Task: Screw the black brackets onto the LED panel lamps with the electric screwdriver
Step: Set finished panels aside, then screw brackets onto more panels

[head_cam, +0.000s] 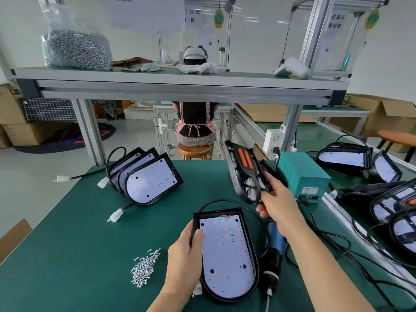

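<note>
An LED panel lamp (227,257) lies face up on the green mat in front of me. My left hand (186,255) grips its left edge, thumb on the white panel. My right hand (276,199) holds a black bracket (244,174) with orange strips in the air, above and to the right of the lamp. The electric screwdriver (273,262), blue and black, lies on the mat under my right forearm, tip toward me. A pile of loose screws (145,267) sits left of the lamp.
Three more lamps (148,180) lean in a row at the back left, white plugs trailing. A teal power box (302,177) stands at the right with cables. Finished lamps (360,161) lie on the right conveyor. A shelf (180,86) overhead holds a bag of screws (75,47).
</note>
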Demonstrator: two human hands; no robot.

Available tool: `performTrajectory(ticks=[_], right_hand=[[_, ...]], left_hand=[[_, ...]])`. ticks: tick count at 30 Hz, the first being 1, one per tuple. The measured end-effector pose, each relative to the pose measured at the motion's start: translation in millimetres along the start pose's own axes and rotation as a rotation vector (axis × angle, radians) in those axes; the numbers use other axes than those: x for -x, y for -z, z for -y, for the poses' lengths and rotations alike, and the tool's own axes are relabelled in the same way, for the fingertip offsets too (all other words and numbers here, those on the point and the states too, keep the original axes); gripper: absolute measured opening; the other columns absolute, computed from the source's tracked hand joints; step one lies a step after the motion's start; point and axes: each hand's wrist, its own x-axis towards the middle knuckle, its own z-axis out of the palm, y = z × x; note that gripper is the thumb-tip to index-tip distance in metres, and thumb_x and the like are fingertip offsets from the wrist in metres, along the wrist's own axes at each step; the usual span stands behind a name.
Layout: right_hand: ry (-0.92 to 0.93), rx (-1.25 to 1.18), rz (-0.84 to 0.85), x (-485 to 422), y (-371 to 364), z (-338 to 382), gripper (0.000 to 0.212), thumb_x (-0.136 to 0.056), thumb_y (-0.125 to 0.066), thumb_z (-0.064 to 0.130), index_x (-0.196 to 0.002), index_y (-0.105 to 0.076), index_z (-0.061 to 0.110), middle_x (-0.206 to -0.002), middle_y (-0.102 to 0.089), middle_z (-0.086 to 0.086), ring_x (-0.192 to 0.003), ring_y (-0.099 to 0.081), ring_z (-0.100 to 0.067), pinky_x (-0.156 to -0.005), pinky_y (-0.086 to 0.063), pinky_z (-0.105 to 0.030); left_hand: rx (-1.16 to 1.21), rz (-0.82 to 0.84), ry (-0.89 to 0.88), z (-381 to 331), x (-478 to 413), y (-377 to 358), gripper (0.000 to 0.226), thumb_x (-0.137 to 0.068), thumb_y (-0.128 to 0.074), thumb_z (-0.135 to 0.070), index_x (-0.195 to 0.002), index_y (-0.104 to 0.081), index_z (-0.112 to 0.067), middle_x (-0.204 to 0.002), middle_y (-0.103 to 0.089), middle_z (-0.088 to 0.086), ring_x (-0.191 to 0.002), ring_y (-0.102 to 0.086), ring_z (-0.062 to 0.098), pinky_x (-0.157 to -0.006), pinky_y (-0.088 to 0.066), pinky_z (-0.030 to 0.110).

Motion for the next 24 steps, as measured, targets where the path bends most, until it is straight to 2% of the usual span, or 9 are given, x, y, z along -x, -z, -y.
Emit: performTrajectory(ticks=[2, 5, 8, 11, 13, 16, 19, 22, 24], right_hand=[[0.025, 0.0, 0.054, 32.7, 2.8, -2.7, 0.058, -0.098, -0.052, 0.004, -0.135, -0.051, 0.049, -0.056, -0.066, -0.001, -0.042, -0.056, -0.015, -0.038, -0.043, -0.024], [0.078, 0.183, 0.101, 76.5, 2.2, -11.0, 0.05, -0.097, -0.048, 0.006, -0.134, -0.062, 0.038, -0.048, -0.061, 0.007, -0.035, -0.049, -0.012, -0.038, -0.038, -0.019], [0.158, 0.411, 0.086, 107.3, -3.8, -15.8, 0.052, -0.094, -0.049, 0.009, -0.14, -0.06, 0.031, -0.053, -0.058, 0.023, -0.046, -0.052, -0.004, -0.051, -0.04, -0.011], [0.198, 0.571, 0.027, 128.7, -9.6, -14.8, 0.057, -0.096, -0.047, 0.015, -0.147, -0.05, 0.04, -0.05, -0.049, 0.01, -0.053, -0.047, -0.011, -0.058, -0.04, -0.024], [0.225, 0.719, 0.003, 138.9, -12.0, -14.8, 0.061, -0.097, -0.043, 0.021, -0.15, -0.036, 0.05, -0.057, -0.046, 0.006, -0.06, -0.046, -0.018, -0.061, -0.039, -0.034], [0.242, 0.925, -0.036, 150.7, -14.2, -17.3, 0.06, -0.1, -0.038, 0.032, -0.153, -0.025, 0.053, -0.065, -0.046, 0.007, -0.066, -0.048, -0.02, -0.061, -0.037, -0.034], [0.228, 1.006, -0.038, 159.8, -17.3, -24.7, 0.06, -0.099, -0.037, 0.037, -0.156, -0.021, 0.049, -0.073, -0.051, 0.007, -0.068, -0.047, -0.019, -0.064, -0.037, -0.034], [0.252, 0.997, -0.046, 164.1, -20.1, -31.5, 0.059, -0.1, -0.038, 0.042, -0.156, -0.022, 0.046, -0.078, -0.057, 0.008, -0.076, -0.06, -0.018, -0.064, -0.036, -0.033], [0.289, 0.987, -0.053, 168.5, -21.6, -33.0, 0.055, -0.101, -0.036, 0.048, -0.155, -0.027, 0.043, -0.084, -0.064, 0.009, -0.082, -0.067, -0.015, -0.062, -0.036, -0.032]], left_hand=[[-0.014, -0.012, 0.003, 0.9, -1.0, 0.0, 0.024, -0.103, -0.05, -0.025, -0.116, -0.062, -0.041, -0.089, -0.065, -0.043, -0.088, -0.056, -0.023, -0.072, -0.04, -0.002], [-0.053, -0.029, -0.017, 3.0, -2.0, -1.4, 0.032, -0.103, -0.05, -0.027, -0.132, -0.062, -0.025, -0.107, -0.065, -0.033, -0.094, -0.057, -0.018, -0.077, -0.037, 0.0], [-0.079, -0.04, -0.031, 2.2, -0.8, -0.9, 0.025, -0.103, -0.049, -0.024, -0.117, -0.067, -0.035, -0.092, -0.066, -0.037, -0.087, -0.059, -0.012, -0.072, -0.038, 0.002], [-0.087, -0.035, -0.024, 2.8, -2.0, -0.9, 0.026, -0.103, -0.046, -0.023, -0.112, -0.067, -0.036, -0.09, -0.067, -0.031, -0.088, -0.061, -0.004, -0.07, -0.039, 0.002], [-0.073, -0.042, -0.011, 3.4, -2.8, -1.2, 0.028, -0.104, -0.046, -0.024, -0.123, -0.066, -0.029, -0.097, -0.061, -0.034, -0.091, -0.058, -0.016, -0.074, -0.037, 0.003], [-0.033, -0.055, -0.007, 4.0, -2.3, -2.3, 0.03, -0.104, -0.044, -0.024, -0.124, -0.066, -0.028, -0.103, -0.065, -0.03, -0.093, -0.054, -0.024, -0.078, -0.039, 0.005], [-0.006, -0.061, 0.031, 3.4, -0.6, -2.3, 0.034, -0.104, -0.042, -0.03, -0.13, -0.064, -0.027, -0.111, -0.067, -0.023, -0.103, -0.059, -0.007, -0.09, -0.04, 0.011], [0.032, -0.021, 0.04, 2.1, 1.1, -1.2, 0.038, -0.094, -0.042, -0.05, -0.123, -0.065, -0.041, -0.116, -0.068, -0.023, -0.112, -0.059, 0.004, -0.099, -0.044, 0.02], [0.016, 0.002, 0.047, 2.3, 1.1, -0.3, 0.051, -0.092, -0.048, -0.055, -0.136, -0.059, -0.031, -0.123, -0.065, -0.016, -0.115, -0.058, 0.007, -0.102, -0.043, 0.026]])
